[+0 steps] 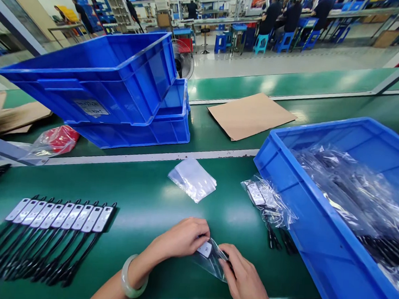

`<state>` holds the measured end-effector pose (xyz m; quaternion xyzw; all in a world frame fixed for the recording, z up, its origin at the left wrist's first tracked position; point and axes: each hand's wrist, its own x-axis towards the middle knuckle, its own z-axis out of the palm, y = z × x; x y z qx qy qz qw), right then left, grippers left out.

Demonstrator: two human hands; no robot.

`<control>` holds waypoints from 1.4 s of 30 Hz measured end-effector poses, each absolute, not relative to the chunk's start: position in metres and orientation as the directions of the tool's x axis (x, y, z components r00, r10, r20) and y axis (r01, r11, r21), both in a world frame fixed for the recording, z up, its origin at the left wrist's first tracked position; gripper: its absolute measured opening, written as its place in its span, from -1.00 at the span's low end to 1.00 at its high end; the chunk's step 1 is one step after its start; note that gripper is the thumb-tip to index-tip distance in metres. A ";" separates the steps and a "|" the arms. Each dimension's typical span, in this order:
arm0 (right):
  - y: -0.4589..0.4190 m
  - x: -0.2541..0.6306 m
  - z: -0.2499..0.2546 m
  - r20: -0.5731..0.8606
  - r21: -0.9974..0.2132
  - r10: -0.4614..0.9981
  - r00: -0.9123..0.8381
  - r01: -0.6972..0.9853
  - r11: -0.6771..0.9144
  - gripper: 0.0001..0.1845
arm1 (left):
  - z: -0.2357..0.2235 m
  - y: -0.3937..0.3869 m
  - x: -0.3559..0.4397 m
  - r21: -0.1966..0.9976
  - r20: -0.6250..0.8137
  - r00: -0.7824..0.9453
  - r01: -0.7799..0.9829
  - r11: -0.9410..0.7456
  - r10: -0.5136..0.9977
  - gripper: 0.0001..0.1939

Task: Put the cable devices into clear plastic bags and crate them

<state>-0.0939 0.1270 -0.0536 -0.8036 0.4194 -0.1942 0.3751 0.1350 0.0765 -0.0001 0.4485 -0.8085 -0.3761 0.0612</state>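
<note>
In front of me, at the bench's near edge, a black cable device with a white label [205, 249] sits partly inside a clear plastic bag [212, 265]. My left hand [187, 238], with a pale green bangle on its wrist, is closed on the device's left end. My right hand [243, 276] pinches the bag's right side, with something dark under the thumb. A stack of flat clear bags [193, 178] lies just beyond my hands. To the left, several labelled black cable devices [60, 217] are lined up side by side. Bagged devices [266, 197] lie to the right.
A large blue bin [280, 173] holding many bagged cables stands on the right. Two stacked blue crates [121, 94] are at the back left, by a red item in plastic [60, 139]. Flat cardboard [251, 114] lies behind. People sit at far benches.
</note>
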 end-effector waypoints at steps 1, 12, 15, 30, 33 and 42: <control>0.127 -0.098 -0.054 0.011 -0.738 -0.827 0.562 -0.554 -0.386 -0.65 | 0.000 0.074 0.134 0.661 -0.242 -0.595 -0.679 0.318 -0.767 -0.84; 0.132 -0.125 -0.059 0.057 -0.587 -0.825 0.562 -0.649 -0.483 -0.87 | 0.008 0.075 0.126 0.697 -0.235 -0.661 -0.626 0.350 -0.713 -0.88; 0.128 -0.112 -0.053 0.118 -0.596 -0.830 0.545 -0.629 -0.498 -0.84 | 0.010 0.078 0.119 0.680 -0.231 -0.701 -0.612 0.403 -0.675 -0.89; 0.107 -0.095 -0.012 0.164 -0.558 -0.824 0.543 -0.637 -0.531 -0.79 | 0.028 0.068 0.123 0.694 -0.177 -0.632 -0.624 0.359 -0.754 -0.80; 0.108 -0.095 -0.005 0.111 -0.635 -0.841 0.529 -0.614 -0.469 -0.73 | 0.020 0.070 0.119 0.592 -0.208 -0.637 -0.686 0.423 -0.743 -0.60; 0.015 -0.138 -0.003 0.152 -0.242 -0.988 -0.032 -0.970 -0.006 -0.65 | 0.018 0.049 0.102 0.416 -0.179 -0.753 -0.642 0.645 -0.634 -0.81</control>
